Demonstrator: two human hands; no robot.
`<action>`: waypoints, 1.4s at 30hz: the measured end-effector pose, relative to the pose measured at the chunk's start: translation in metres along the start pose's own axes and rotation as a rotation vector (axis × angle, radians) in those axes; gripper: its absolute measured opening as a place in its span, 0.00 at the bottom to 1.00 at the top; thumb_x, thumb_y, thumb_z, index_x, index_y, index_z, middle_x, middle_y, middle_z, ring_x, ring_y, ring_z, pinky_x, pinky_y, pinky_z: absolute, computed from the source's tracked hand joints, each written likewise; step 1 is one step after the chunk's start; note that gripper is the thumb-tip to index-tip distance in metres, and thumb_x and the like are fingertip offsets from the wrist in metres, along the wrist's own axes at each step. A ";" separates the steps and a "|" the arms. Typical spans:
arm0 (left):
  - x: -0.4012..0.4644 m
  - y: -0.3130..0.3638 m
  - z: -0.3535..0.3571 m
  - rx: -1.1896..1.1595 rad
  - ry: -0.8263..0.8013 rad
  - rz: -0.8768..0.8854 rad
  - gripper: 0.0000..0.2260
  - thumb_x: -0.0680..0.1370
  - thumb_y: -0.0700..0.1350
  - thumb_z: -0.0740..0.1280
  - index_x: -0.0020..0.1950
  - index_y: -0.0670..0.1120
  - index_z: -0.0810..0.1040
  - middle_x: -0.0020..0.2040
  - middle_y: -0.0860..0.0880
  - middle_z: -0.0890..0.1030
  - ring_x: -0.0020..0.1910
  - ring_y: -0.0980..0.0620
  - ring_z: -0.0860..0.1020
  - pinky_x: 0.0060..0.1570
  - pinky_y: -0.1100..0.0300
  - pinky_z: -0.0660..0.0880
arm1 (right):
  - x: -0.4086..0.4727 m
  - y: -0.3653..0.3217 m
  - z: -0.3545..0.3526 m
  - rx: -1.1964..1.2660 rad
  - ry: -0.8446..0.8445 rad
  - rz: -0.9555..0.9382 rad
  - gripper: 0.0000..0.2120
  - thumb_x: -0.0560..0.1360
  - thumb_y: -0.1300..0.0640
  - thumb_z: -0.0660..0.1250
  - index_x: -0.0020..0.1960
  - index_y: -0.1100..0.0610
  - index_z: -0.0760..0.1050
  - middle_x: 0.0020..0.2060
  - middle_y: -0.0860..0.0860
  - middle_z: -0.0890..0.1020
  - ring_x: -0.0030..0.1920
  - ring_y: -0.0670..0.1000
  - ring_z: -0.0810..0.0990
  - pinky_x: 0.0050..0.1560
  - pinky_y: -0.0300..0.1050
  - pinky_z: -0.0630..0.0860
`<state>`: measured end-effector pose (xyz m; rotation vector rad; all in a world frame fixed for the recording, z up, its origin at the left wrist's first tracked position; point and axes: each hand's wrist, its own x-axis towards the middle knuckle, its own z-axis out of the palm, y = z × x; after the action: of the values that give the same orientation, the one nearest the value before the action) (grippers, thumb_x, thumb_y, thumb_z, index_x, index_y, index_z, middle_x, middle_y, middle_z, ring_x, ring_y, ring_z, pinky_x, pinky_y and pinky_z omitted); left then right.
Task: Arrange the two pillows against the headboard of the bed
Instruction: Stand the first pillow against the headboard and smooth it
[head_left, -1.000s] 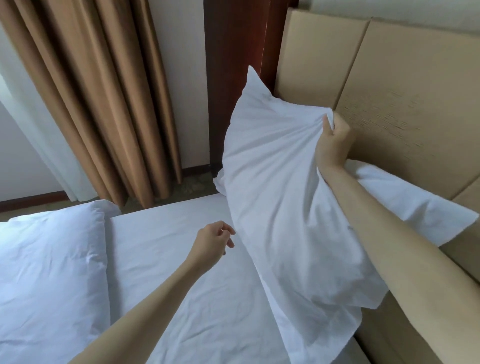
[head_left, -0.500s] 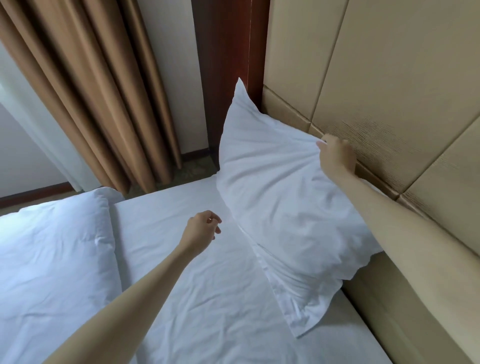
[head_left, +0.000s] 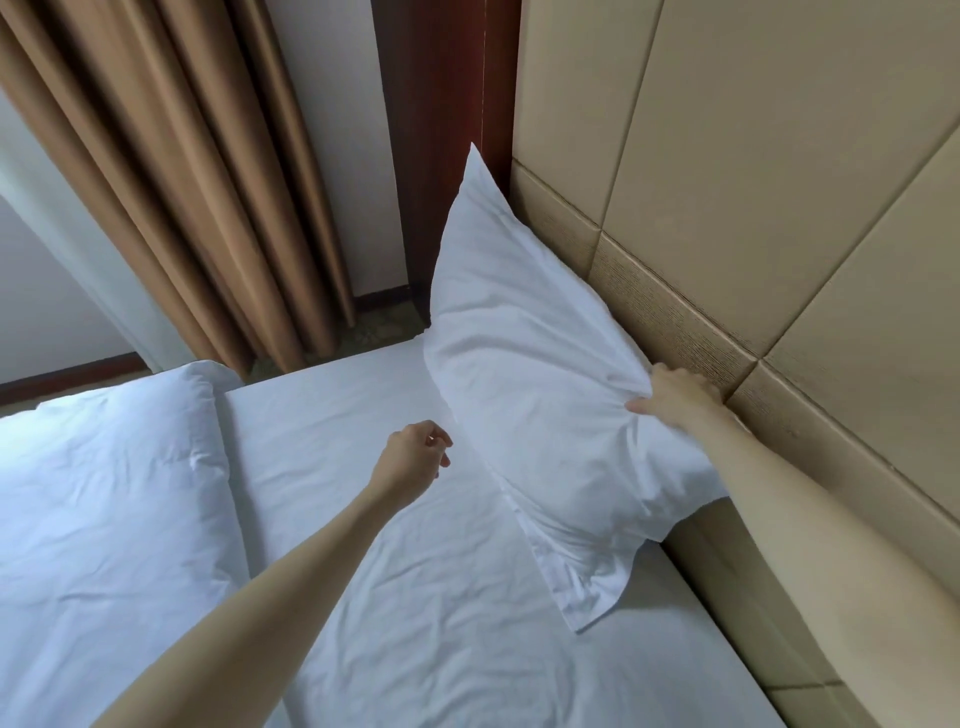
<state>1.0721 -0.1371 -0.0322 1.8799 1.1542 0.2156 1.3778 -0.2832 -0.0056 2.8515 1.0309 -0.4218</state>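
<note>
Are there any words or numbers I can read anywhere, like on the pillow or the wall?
None: no words, labels or numbers show on the pillow, the headboard, the curtain, the sheet or the duvet.

One white pillow (head_left: 530, 374) stands tilted on its long edge, back against the tan padded headboard (head_left: 737, 208), one corner poking up, its cloth bunched into creases along the headboard side. The second white pillow (head_left: 104, 499) lies flat on the white sheet (head_left: 363, 519), well apart to the left.
</note>
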 end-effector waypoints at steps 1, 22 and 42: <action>-0.003 0.000 0.000 0.008 -0.009 0.008 0.12 0.76 0.38 0.55 0.47 0.45 0.78 0.37 0.50 0.81 0.33 0.50 0.77 0.34 0.59 0.72 | -0.007 0.005 0.008 0.025 0.019 0.011 0.28 0.75 0.39 0.63 0.62 0.61 0.68 0.59 0.60 0.77 0.57 0.63 0.76 0.48 0.53 0.72; -0.028 0.008 -0.027 0.174 0.004 0.062 0.12 0.74 0.40 0.55 0.41 0.49 0.77 0.37 0.51 0.81 0.34 0.50 0.79 0.31 0.60 0.71 | -0.088 0.051 -0.006 0.010 0.361 -0.076 0.13 0.79 0.52 0.61 0.53 0.63 0.69 0.52 0.64 0.79 0.51 0.66 0.78 0.45 0.55 0.72; -0.012 0.031 -0.010 0.133 0.015 0.066 0.11 0.76 0.39 0.56 0.46 0.44 0.79 0.40 0.47 0.82 0.35 0.48 0.78 0.34 0.58 0.73 | 0.014 -0.043 -0.031 0.268 0.227 -0.111 0.30 0.70 0.50 0.71 0.64 0.65 0.63 0.64 0.62 0.72 0.63 0.63 0.72 0.51 0.50 0.68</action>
<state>1.0793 -0.1461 0.0001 2.0386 1.1415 0.1939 1.3683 -0.2363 0.0209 3.1480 1.2635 -0.2657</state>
